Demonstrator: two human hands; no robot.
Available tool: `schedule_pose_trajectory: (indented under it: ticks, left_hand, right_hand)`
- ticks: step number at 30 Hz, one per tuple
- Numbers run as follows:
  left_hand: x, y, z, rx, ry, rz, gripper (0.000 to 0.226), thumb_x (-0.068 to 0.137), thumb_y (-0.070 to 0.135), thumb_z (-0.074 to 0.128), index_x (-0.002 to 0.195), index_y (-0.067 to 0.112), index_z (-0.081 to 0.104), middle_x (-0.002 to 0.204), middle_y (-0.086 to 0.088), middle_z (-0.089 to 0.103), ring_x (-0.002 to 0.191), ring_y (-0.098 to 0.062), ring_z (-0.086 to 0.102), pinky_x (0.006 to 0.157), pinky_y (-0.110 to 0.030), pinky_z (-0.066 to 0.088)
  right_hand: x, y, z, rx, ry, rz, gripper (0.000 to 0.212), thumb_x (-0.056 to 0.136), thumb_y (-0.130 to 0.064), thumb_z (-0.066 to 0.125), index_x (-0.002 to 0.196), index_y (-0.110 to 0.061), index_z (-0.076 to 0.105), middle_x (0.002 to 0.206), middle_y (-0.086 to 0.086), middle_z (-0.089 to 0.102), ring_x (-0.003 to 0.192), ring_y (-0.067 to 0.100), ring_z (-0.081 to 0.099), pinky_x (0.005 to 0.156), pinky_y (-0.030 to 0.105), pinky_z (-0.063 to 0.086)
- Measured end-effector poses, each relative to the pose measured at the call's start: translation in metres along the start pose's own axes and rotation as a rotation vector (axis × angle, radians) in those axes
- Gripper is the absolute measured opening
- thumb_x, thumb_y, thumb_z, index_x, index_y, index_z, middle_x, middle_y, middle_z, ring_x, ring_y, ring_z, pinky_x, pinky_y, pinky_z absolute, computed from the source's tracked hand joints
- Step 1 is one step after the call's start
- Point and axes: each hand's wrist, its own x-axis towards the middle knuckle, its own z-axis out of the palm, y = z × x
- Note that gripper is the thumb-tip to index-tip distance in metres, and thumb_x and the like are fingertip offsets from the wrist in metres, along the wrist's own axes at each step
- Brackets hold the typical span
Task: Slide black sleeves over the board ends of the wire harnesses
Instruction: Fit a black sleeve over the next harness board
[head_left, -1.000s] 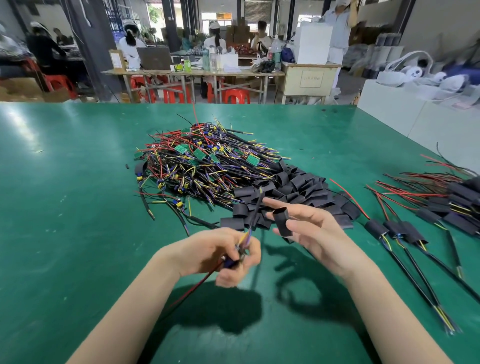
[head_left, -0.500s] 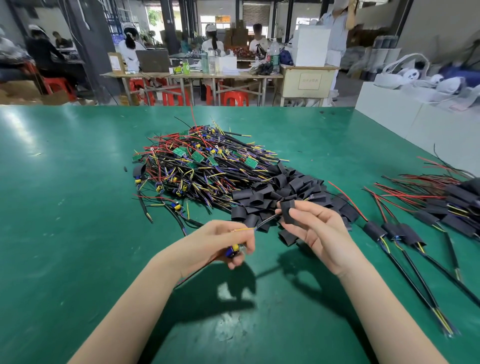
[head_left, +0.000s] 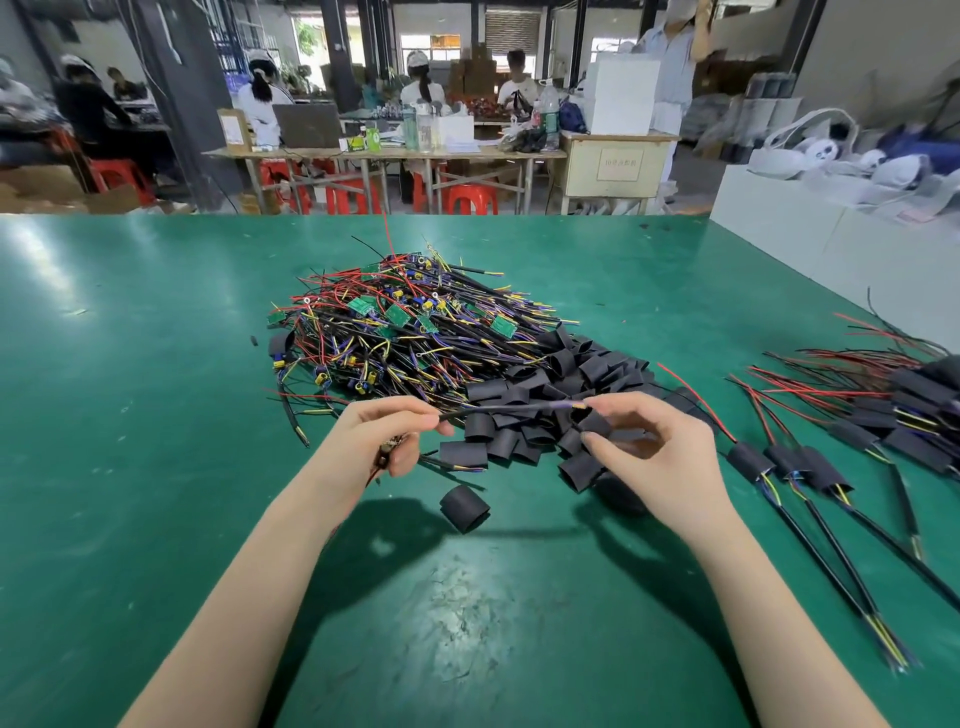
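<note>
Head view only: step in hand looks like threading, w/ one harness cable stretched level between both hands above the green table. Left hand at approx 9 o'clock of the cable pinches it between thumb and forefinger, other fingers curled over what seems the board end tucked in the palm, mostly hidden. Right hand at 3 o'clock pinches the cable's loose wire tips, and a black sleeve sits under its fingertips; can't tell if the tips are already inside it. Harness pile lies at 12 o'clock of the hands, loose sleeves heaped at its 4 o'clock side, one stray sleeve on the table at 6 o'clock of the cable. Finished harnesses lie well off at 3 o'clock. Next move, my guess: feed the tips through the sleeve, then run it leftward along the cable to the board end; needs the cable kept taut and left grip easing so the sleeve can pass. Vs 0.5 s back: hands have spread apart, cable now pulled out straight and level rather than angled short between them; right hand has shifted to 3 o'clock w/ the sleeve; a stray sleeve now lies near the hands' shadow.
</note>
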Motion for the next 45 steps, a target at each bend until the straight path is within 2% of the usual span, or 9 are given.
schedule_pose_trajectory:
  ticks: [6, 16, 21, 24, 28, 34, 38, 41, 45]
  left_hand:
    - [0.0, 0.0, 0.002, 0.015, -0.005, -0.014, 0.016, 0.081, 0.0, 0.061, 0.072, 0.007, 0.073, 0.074, -0.014, 0.071, 0.038, -0.011, 0.034, 0.043, -0.017, 0.031]
    - [-0.002, 0.003, 0.001, 0.14, 0.033, -0.038, 0.024, 0.086, -0.003, 0.058, 0.071, 0.008, 0.073, 0.08, -0.017, 0.071, 0.041, -0.013, 0.034, 0.046, -0.021, 0.025]
    - [-0.006, 0.0, 0.009, 0.33, -0.007, -0.022, 0.014, 0.089, -0.002, 0.062, 0.078, 0.002, 0.071, 0.049, -0.001, 0.054, 0.043, -0.012, 0.034, 0.045, -0.019, 0.029]
    - [-0.006, -0.002, 0.013, 0.358, -0.032, -0.019, 0.015, 0.088, 0.001, 0.066, 0.076, 0.009, 0.073, 0.051, -0.009, 0.051, 0.044, -0.013, 0.035, 0.045, -0.018, 0.032]
    - [-0.004, -0.001, 0.011, 0.436, 0.02, 0.051, 0.01, 0.078, 0.022, 0.068, 0.072, 0.022, 0.076, 0.054, -0.016, 0.051, 0.047, -0.014, 0.032, 0.047, -0.022, 0.029]
    - [-0.006, -0.004, 0.013, 0.559, -0.026, 0.104, 0.007, 0.08, 0.029, 0.072, 0.078, 0.033, 0.077, 0.05, 0.008, 0.056, 0.046, -0.007, 0.044, 0.049, -0.018, 0.039]
    - [-0.01, -0.013, 0.029, 0.645, -0.159, 0.141, 0.01, 0.085, 0.018, 0.074, 0.084, 0.027, 0.077, 0.056, 0.011, 0.061, 0.047, -0.004, 0.049, 0.051, -0.015, 0.039]
    - [-0.012, -0.016, 0.039, 0.644, -0.219, 0.127, 0.011, 0.084, 0.02, 0.076, 0.091, 0.026, 0.07, 0.066, -0.002, 0.063, 0.057, -0.009, 0.053, 0.06, -0.025, 0.044]
    - [-0.013, -0.011, 0.035, 0.542, -0.324, 0.049, 0.056, 0.076, 0.007, 0.081, 0.121, 0.02, 0.05, 0.108, -0.007, 0.065, 0.092, -0.012, 0.063, 0.084, -0.025, 0.05]
  right_hand:
    - [0.0, 0.0, 0.003, -0.071, 0.014, -0.058, 0.031, 0.072, -0.004, 0.079, 0.096, -0.023, 0.072, 0.091, -0.007, 0.072, 0.081, 0.003, 0.065, 0.073, 0.006, 0.046]
    - [0.0, -0.001, 0.001, -0.001, -0.038, -0.046, 0.032, 0.075, -0.005, 0.078, 0.1, -0.023, 0.072, 0.092, -0.009, 0.072, 0.082, 0.008, 0.066, 0.079, 0.027, 0.054]
    - [-0.002, 0.0, 0.0, -0.304, -0.129, -0.277, 0.03, 0.073, -0.007, 0.078, 0.1, -0.017, 0.072, 0.096, -0.009, 0.067, 0.084, 0.012, 0.064, 0.081, 0.031, 0.049]
    - [-0.003, 0.001, 0.0, -0.487, -0.195, -0.332, 0.03, 0.074, -0.014, 0.078, 0.104, -0.019, 0.071, 0.099, -0.008, 0.067, 0.092, 0.016, 0.064, 0.086, 0.036, 0.042]
    - [-0.002, 0.0, -0.002, -0.463, -0.177, -0.298, 0.03, 0.074, -0.018, 0.079, 0.102, -0.022, 0.072, 0.094, -0.01, 0.068, 0.093, 0.011, 0.063, 0.091, 0.035, 0.039]
    - [-0.003, -0.004, 0.003, -0.407, -0.182, -0.295, 0.027, 0.071, -0.017, 0.082, 0.097, -0.02, 0.074, 0.084, -0.01, 0.069, 0.086, 0.013, 0.061, 0.088, 0.043, 0.042]
    - [-0.009, -0.011, 0.018, -0.446, -0.249, -0.385, 0.026, 0.073, -0.023, 0.078, 0.099, -0.021, 0.073, 0.092, -0.011, 0.069, 0.087, 0.013, 0.063, 0.084, 0.037, 0.04]
    - [-0.013, -0.015, 0.03, -0.42, -0.292, -0.429, 0.024, 0.076, -0.024, 0.075, 0.1, -0.021, 0.072, 0.092, -0.011, 0.068, 0.086, 0.01, 0.062, 0.079, 0.033, 0.043]
    - [-0.009, -0.013, 0.024, -0.241, -0.194, -0.343, 0.026, 0.074, -0.013, 0.076, 0.1, -0.016, 0.072, 0.09, -0.007, 0.066, 0.084, 0.008, 0.062, 0.078, 0.026, 0.049]
